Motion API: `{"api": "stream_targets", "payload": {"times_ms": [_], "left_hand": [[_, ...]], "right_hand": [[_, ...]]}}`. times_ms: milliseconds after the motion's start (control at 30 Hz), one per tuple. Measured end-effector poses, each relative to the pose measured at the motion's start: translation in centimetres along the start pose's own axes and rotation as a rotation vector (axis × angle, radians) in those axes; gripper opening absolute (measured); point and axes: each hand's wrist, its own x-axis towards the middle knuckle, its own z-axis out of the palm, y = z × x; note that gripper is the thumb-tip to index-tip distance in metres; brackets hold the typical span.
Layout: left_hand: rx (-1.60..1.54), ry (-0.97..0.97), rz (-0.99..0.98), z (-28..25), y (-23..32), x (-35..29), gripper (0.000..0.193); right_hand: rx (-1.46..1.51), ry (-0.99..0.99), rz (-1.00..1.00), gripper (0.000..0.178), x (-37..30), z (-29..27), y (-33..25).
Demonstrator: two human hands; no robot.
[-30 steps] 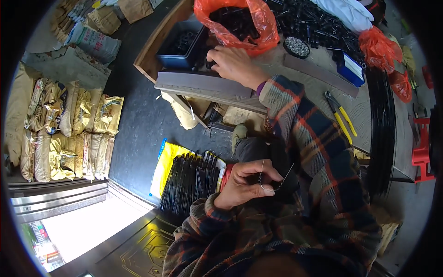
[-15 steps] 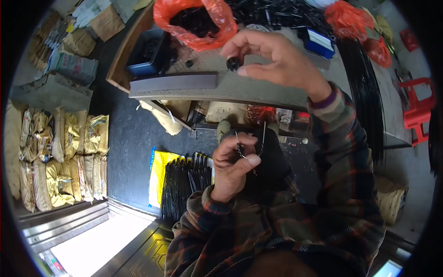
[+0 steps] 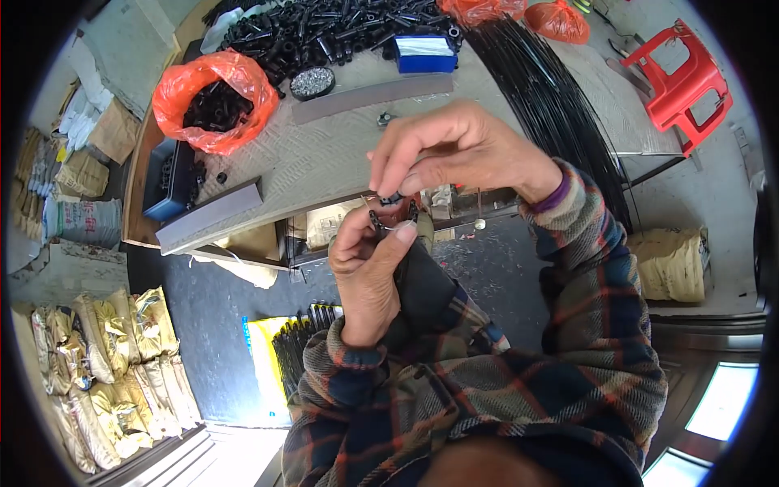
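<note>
My right hand (image 3: pixel 471 154) is closed in a pinch on a small black plastic part (image 3: pixel 391 198), mostly hidden by its fingertips. Just below it, my left hand (image 3: pixel 365 280) grips a thin, bent piece of black-and-silver wire (image 3: pixel 376 219) between thumb and fingers. The wire's ends point up toward the black part. Whether the two pieces touch, I cannot tell. Both hands are in front of the near edge of a grey workbench (image 3: pixel 308 154), above my lap.
On the bench are a heap of black plastic tubes (image 3: pixel 324 36), a red plastic bag (image 3: pixel 170 89) of black parts, a round dish (image 3: pixel 312 83) of small silvery pieces, a blue box (image 3: pixel 426 55) and long black rods (image 3: pixel 544 89). A red stool (image 3: pixel 682 81) stands right.
My right hand has come from above the bench down to my left hand, bringing the small black part. My left hand has risen slightly leftward. The whole view has shifted, showing more bench.
</note>
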Motion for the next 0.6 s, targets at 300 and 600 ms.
{"api": "stream_targets", "payload": {"times_ms": [300,600], "left_hand": [[-0.014,0.017,0.026,0.0,-0.5,-0.1,0.026],[-0.013,0.021,0.08,-0.3,-0.2,-0.4,0.022]], "right_hand": [[-0.035,0.11,-0.052,0.009,-0.3,0.3,1.1],[-0.537,0.133,-0.152,0.013,-0.2,1.5,-0.4]]}}
